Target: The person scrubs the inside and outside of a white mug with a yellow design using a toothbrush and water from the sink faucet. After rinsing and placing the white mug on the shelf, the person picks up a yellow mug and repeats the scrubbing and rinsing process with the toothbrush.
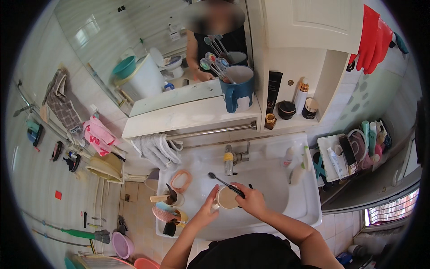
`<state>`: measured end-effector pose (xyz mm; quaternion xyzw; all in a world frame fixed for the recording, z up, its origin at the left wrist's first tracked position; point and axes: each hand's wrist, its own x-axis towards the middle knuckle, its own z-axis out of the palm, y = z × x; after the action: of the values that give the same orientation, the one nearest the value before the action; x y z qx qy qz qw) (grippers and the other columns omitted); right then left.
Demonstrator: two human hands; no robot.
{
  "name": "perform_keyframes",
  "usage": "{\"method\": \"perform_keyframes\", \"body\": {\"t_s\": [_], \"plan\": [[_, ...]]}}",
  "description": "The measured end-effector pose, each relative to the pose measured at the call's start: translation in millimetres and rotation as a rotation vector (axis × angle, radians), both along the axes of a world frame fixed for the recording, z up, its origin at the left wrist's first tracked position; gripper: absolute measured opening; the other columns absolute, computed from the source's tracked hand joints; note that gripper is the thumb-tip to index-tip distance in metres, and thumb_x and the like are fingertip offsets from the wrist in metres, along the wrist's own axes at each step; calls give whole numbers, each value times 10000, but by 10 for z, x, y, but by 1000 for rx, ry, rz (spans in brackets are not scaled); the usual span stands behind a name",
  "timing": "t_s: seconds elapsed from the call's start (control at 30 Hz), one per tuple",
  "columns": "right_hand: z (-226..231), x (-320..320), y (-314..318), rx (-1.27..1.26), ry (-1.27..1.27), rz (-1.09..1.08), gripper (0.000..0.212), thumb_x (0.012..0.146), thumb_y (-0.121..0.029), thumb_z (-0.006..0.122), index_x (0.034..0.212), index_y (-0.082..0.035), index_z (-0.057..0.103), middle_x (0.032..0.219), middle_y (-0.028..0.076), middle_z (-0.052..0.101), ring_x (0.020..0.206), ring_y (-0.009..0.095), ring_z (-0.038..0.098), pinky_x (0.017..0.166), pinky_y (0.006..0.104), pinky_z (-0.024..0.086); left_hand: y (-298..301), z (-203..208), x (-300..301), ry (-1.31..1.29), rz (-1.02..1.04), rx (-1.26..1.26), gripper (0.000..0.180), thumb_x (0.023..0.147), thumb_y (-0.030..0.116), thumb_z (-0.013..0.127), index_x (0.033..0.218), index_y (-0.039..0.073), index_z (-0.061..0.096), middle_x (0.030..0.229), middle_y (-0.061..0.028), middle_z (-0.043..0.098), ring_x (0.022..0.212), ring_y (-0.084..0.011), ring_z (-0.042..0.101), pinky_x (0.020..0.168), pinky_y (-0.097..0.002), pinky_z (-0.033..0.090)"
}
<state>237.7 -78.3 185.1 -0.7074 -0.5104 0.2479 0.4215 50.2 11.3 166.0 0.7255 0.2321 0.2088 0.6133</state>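
Black shirt (246, 253) nearest, my right fingers (244, 187) grip a black toothbrush (226, 184), its head clear of the cream mug (227, 199) my left fingers (212, 198) hold over the sink (275, 181); neither yet set down.

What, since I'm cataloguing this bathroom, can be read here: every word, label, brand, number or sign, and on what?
I won't copy wording, only say where it stands:
Grey-brown towel: pale lettering near its lower end.
Pink towel: red marks, too folded to read.
Black tube: pale print, mostly too small.
White tube: any print too small.
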Motion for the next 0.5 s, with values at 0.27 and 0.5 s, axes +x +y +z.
{"method": "perform_keyframes", "body": {"t_s": [0.27,0.5], "plan": [[83,125,44,113,-221,270,479,717,-123,592,1189,-190,548,765,91,626,649,274,608,579,368,491,190,127,29,-1,-95,-874,787,829,386,596,1419,125,144,1377,-63,319,1197,-227,429,900,-442,454],[-56,128,24,155,-142,233,417,735,-128,606,1148,-178,581,808,92,610,691,278,605,604,362,493,205,-115,-23,100,-106,-829,737,837,430,569,1394,143,182,1336,-69,362,1162,-261,469,750,-516,524]]}}
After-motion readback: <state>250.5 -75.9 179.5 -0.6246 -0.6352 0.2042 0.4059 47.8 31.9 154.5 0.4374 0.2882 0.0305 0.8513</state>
